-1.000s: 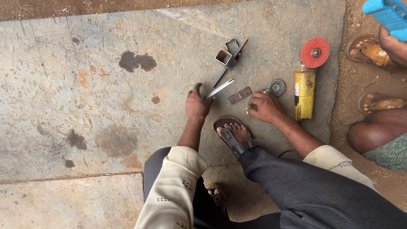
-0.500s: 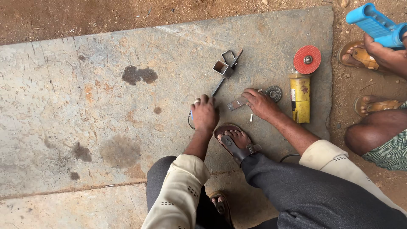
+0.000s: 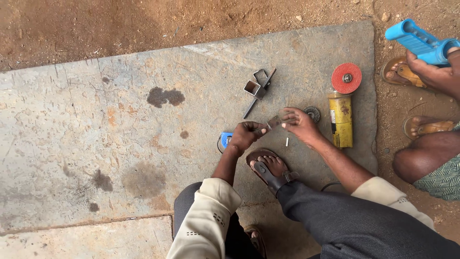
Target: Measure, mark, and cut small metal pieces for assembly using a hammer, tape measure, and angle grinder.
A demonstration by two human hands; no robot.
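While I watch from the head view: both hands raised just above the concrete slab.
Piece: small flat grey metal strip, short, dull, held level between the hands.
Left hand: fingers curled, pinching the strip's near end.
Right hand: fingertips closed on the far end.
Nearby: yellow angle grinder with red disc, square tube offcuts, blue tape measure.

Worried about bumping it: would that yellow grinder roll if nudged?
Probably not far: the grinder lies flat on the slab, and its red disc should brace it. Its thick body looks heavy and rigid.
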